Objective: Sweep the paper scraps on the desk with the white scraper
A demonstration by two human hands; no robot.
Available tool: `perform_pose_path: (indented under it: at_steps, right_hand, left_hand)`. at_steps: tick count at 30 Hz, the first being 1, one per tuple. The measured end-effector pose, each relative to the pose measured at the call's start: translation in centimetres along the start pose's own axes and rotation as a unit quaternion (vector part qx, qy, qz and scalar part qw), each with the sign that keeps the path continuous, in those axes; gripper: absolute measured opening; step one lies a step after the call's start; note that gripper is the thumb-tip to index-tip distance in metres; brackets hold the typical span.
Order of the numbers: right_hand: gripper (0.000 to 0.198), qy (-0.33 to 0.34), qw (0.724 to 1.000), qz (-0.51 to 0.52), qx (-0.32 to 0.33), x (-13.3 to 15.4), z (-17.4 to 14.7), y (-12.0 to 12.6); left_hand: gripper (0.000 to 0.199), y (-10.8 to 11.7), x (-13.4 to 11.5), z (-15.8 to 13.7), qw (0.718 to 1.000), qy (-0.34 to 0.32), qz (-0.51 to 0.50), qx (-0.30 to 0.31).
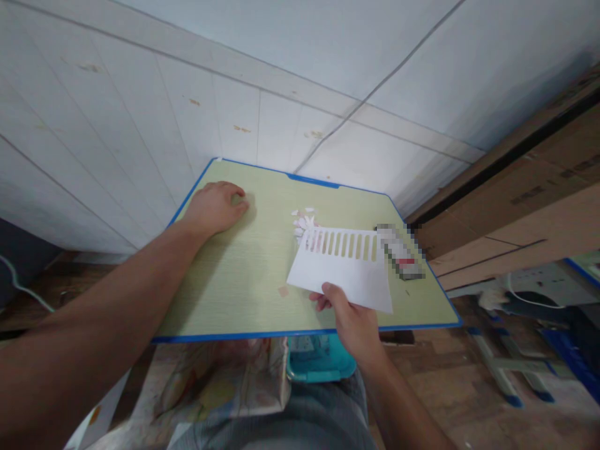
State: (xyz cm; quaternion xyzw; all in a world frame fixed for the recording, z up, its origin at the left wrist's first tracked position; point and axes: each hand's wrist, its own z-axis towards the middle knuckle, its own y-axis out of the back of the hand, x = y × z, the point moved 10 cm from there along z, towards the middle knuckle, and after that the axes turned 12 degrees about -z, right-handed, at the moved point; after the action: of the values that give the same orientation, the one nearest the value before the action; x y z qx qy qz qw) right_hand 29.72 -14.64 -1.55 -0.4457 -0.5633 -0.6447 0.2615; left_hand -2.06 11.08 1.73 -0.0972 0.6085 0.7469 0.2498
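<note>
Across the middle of the frame, desk [253,269]: pale green with a blue edge; light paper lies loose on it, so a draught or careless sweep could send bits over the side
White slotted sheet [337,272]: right of centre, overlapping some scraps [304,223]; its thin strips between slots could crease or tear if tugged
Right hand [354,322]: lower centre, pinching the sheet's near edge, thumb on top, fingers underneath; gripping at one edge only could bend the sheet
Left hand [213,206]: left of centre, loosely curled, nothing seen in it; being well apart, it leaves the sheet's far side free to swing
Pixelated item [400,253]: right, just beside the sheet, its nature hidden; a sideways push might knock it
Scrap heap: centre, partly visible through the left slots; dragging the sheet could scatter it
</note>
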Motion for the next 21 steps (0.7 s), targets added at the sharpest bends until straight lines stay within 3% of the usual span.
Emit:
perform_pose_path:
  at_steps: [21]
  right_hand:
    - [0.038, 0.003, 0.998, 0.030, 0.051, 0.70, -0.88, 0.05]
  left_hand:
    - [0.062, -0.22, 0.18, -0.09, 1.000, 0.001, -0.009, 0.004]
